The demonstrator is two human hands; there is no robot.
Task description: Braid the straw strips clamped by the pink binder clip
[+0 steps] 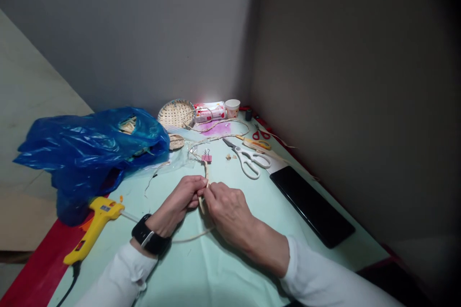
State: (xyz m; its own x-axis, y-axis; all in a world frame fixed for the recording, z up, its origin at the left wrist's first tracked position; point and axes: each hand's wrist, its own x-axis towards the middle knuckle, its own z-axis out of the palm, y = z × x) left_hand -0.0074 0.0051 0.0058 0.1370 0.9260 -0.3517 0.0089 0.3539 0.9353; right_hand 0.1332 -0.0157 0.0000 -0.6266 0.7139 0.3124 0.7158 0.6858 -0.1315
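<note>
A pale braided straw strip [206,171] runs toward me from a pink binder clip [206,158] on the table. My left hand [187,194] pinches the strip between thumb and forefinger. Right beside it, my right hand [228,206] is closed on the strands, its fingertips nearly touching the left ones. A loose strand [194,238] trails from under my hands across the cloth toward the left wrist. The exact grip inside the right hand is hidden by its back.
White-handled scissors [248,159] and a black phone [311,206] lie at right. A yellow glue gun [94,225] and a blue plastic bag [97,146] are at left. Behind stand a woven basket [176,113], a paper cup [232,108] and red scissors [261,133].
</note>
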